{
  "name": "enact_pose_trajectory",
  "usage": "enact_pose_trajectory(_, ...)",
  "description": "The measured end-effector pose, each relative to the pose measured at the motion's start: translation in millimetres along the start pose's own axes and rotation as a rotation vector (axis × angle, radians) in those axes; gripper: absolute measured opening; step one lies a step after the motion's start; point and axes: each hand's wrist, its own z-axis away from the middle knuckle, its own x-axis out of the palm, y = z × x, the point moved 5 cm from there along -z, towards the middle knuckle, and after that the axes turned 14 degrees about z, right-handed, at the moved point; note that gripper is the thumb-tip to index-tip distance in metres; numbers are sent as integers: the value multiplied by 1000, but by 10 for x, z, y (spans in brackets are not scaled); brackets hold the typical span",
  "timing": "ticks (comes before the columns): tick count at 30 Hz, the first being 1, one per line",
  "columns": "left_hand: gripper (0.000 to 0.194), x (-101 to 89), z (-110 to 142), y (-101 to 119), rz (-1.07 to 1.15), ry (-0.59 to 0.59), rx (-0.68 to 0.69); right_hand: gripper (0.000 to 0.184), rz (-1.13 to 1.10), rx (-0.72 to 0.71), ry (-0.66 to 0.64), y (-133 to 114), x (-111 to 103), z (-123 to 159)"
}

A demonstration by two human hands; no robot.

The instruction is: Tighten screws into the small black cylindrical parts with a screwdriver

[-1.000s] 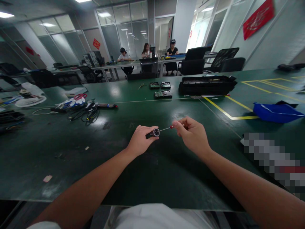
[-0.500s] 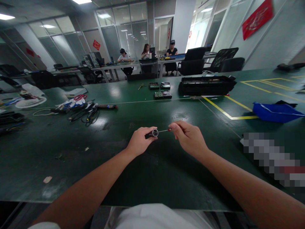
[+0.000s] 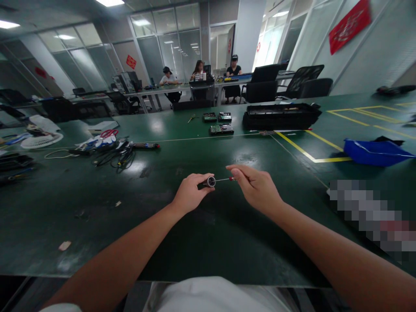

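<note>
The left hand (image 3: 191, 193) is gripping a dark, silver-rimmed hollow cylinder (image 3: 211, 182); the right hand (image 3: 258, 186) is gripping a red-collared, metal-shafted tool (image 3: 231, 178), which is pointing leftward at the rim.

Looks like an open-plan office doubling as an electronics workroom. Shows its office side in tall grey-framed glass partition walls (image 3: 147, 56), black mesh-backed office chairs (image 3: 300, 80) and white rectangular ceiling lights (image 3: 109, 2). Shows its workshop side in a long, glossy dark-green tabletop (image 3: 201, 247) marked with straight yellow tape lines (image 3: 333, 160) and strewn with thin black cables (image 3: 123, 154) and flat green-and-silver hard drives (image 3: 221, 129).
</note>
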Motion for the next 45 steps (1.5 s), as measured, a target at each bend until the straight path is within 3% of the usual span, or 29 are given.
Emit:
enact_pose_trajectory(7, 40, 1, 12, -35, 2, 4, 25, 41, -31, -77, -20, -59, 4, 38)
enact_pose_trajectory(13, 39, -4, 10, -14, 4, -5, 20, 34, -42, 9, -82, -72, 0, 46)
enact_pose_trajectory(18, 40, -12, 6, -37, -10, 18, 0, 18, -160, 36, -4, -45, 31, 62)
enact_pose_trajectory(21, 40, -15, 4, -11, -24, 22, 21, 19, -365, 151, 28, 76, 103, 23)
enact_pose_trajectory(24, 38, -5, -3, 62, -66, -11, 107, 27, -689, 389, 60, 290, 207, -35)
enact_pose_trajectory(27, 38, -23, -23, 35, -106, 0, 60, 27, -867, 537, 53, 431, 299, -67)
enact_pose_trajectory(30, 40, -31, -38, -41, -97, -5, -15, 27, -782, 479, 84, 433, 298, -68)
enact_pose_trajectory(35, 39, -27, -32, -55, -77, -1, 1, 28, -659, 329, 84, 317, 283, -31)
enact_pose_trajectory(45, 40, -22, -26, 8, -69, 5, 14, 31, -438, 278, 53, 229, 160, -28)
